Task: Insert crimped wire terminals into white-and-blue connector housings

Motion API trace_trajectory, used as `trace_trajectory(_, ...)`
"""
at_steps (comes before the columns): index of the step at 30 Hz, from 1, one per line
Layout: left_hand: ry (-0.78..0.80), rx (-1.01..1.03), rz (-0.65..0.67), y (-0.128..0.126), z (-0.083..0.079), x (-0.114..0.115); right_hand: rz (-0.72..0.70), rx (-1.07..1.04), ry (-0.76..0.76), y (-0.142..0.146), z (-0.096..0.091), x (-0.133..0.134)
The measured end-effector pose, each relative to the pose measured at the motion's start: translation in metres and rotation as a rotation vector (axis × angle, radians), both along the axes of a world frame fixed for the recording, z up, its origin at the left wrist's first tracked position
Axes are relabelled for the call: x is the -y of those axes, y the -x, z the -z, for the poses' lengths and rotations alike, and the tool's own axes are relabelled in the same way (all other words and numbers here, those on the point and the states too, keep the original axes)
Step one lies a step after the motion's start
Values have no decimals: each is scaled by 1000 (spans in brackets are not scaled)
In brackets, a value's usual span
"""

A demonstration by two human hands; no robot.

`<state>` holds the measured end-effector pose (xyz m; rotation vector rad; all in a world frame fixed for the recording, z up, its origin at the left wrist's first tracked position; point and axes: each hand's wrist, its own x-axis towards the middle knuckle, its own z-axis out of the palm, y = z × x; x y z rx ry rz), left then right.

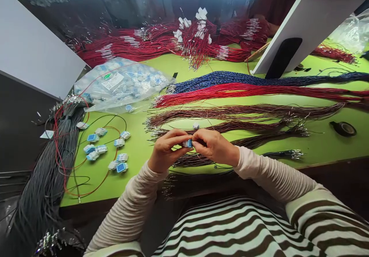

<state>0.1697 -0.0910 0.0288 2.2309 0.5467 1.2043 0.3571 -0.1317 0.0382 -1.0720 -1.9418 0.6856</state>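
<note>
My left hand (165,149) pinches a small blue-and-white connector housing (188,143) between thumb and fingers, its face of holes turned to the right. Against that face, the closed fingertips of my right hand (216,145) meet; whatever they grip is too small to make out. Just beyond my hands lies a white connector (196,125). Bundles of brown wires (230,113) with metal-tipped ends spread under and behind both hands. To the left, several blue-and-white connectors (122,167) are scattered on the green table (138,153), some beside loose red and black wires.
A clear bag of connectors (127,76) lies at back left. Blue wires (219,76) and red wires (225,91) stretch rightward. Grey wires (49,164) hang over the left edge. Black tape (344,129) sits right. White panels (37,38) flank the table; red harnesses (161,47) lie behind.
</note>
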Motion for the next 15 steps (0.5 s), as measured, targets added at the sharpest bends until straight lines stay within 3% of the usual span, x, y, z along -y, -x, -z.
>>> trace_trajectory(2, 20, 14, 13, 0, -1, 1, -45, -67, 145, -1, -3, 0)
trace_trajectory(6, 188, 90, 80, 2, 0, 2, -222, -372, 592, -5, -10, 0)
trace_trajectory(8, 257, 117, 105, 3, 0, 2, -253, -441, 663, -6, -12, 0)
trace_trajectory(11, 248, 103, 96, 3, 0, 1, -185, -390, 549, -4, -10, 2)
trace_trajectory(15, 107, 53, 37, -1, 0, 3, -17, -144, 156, -1, -4, 4)
